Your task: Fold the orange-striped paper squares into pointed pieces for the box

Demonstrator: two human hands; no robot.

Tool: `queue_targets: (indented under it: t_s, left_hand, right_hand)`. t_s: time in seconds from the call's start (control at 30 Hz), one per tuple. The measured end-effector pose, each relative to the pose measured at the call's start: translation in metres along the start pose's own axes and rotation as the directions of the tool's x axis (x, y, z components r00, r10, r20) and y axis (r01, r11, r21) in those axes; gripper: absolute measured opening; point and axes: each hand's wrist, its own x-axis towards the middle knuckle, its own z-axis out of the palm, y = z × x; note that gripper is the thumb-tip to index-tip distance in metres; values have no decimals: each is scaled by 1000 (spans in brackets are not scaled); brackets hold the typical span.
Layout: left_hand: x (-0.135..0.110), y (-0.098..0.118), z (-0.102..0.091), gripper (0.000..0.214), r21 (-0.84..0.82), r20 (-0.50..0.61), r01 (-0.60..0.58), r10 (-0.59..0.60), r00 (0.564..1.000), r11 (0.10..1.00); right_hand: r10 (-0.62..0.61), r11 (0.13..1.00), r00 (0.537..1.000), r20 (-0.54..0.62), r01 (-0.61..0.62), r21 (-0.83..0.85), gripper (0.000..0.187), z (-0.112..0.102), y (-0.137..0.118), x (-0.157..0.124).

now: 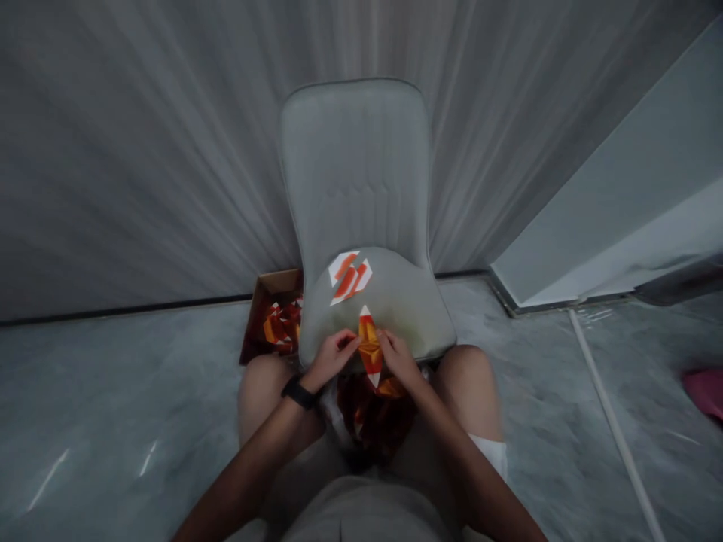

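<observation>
A folded paper piece [370, 346], orange, red and gold with white pointed tips, is held upright over the front edge of the chair seat. My left hand [334, 355], with a black band on its wrist, pinches its left side. On the other side, the fingers of my right hand [397, 354] grip its right edge. Flat orange-and-white paper pieces [350, 277] lie on the seat just beyond. Below my hands, between my knees, sits a dark heap of similar red and orange pieces [376, 414]; its container is hard to make out.
The grey padded chair [355, 150] stands against a grey curtain [169, 150]. Left of the seat, an open cardboard box [276, 281] on the floor holds several red and orange pieces. A pale panel [621, 188] rises at right, and a pink object [706, 391] lies at the right edge.
</observation>
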Motion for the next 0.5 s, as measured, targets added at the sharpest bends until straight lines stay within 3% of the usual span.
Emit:
queue_targets:
  t_s: [0.1,0.33,0.43,0.5]
  left_hand:
    - [12,5,-4,39,-22,12,-15,15,1000,1000]
    - [61,1,-23,44,-290,60,202,-193,979,936]
    - [95,-7,-29,45,-242,29,175,-173,985,954]
    - [118,-15,-30,44,-182,-45,89,-99,994,979]
  right_hand:
    - [-57,995,998,-1,57,-77,43,-4,-5,17]
    - [-158,941,987,32,160,-298,42,-11,-18,71]
    - [-185,897,983,20,177,-404,40,-12,-20,96]
    - [-198,863,980,14,180,-473,39,-11,-18,113]
